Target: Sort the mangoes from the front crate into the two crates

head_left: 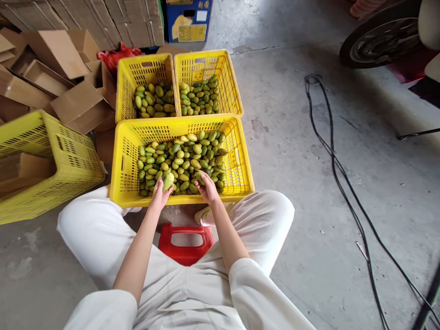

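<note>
A large yellow plastic crate (pixel 127 160) stands on the floor in front of my knees, holding several green and yellowish mangoes (pixel 182 158). My left hand (pixel 160 192) is at the crate's near edge, closed around one green mango (pixel 168 180). My right hand (pixel 207 187) reaches into the near side of the pile with its fingers wrapped on another green mango (pixel 200 178). Behind it stand two smaller yellow crates, the left crate (pixel 144 68) and the right crate (pixel 206 62), each partly filled with mangoes.
A red plastic stool (pixel 185 240) is under me between my legs. An empty yellow crate (pixel 41 165) lies tilted at the left beside flattened cardboard boxes (pixel 51 68). Black cables (pixel 343 183) run across the concrete floor on the right, near a vehicle wheel (pixel 381 39).
</note>
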Demonstrator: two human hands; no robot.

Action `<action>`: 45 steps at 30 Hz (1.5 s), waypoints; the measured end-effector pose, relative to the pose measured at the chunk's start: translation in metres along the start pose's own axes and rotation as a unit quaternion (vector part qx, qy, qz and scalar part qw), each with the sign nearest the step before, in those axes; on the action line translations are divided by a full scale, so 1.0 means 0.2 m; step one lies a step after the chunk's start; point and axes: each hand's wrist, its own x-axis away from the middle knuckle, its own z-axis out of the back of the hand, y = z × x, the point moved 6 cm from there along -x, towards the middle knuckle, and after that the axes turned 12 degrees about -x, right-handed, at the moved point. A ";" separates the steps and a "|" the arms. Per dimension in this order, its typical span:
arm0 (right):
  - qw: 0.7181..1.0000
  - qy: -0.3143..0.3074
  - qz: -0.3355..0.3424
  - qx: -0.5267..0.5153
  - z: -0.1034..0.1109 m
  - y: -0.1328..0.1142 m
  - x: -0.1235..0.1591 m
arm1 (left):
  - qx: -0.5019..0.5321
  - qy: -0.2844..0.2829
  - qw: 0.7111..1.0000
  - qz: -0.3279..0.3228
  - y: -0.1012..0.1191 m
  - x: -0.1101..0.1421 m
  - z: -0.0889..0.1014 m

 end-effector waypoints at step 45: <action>0.997 -0.038 -0.001 -0.066 0.03 0.02 -0.04 | 0.061 -0.011 0.994 0.088 0.07 0.11 -0.09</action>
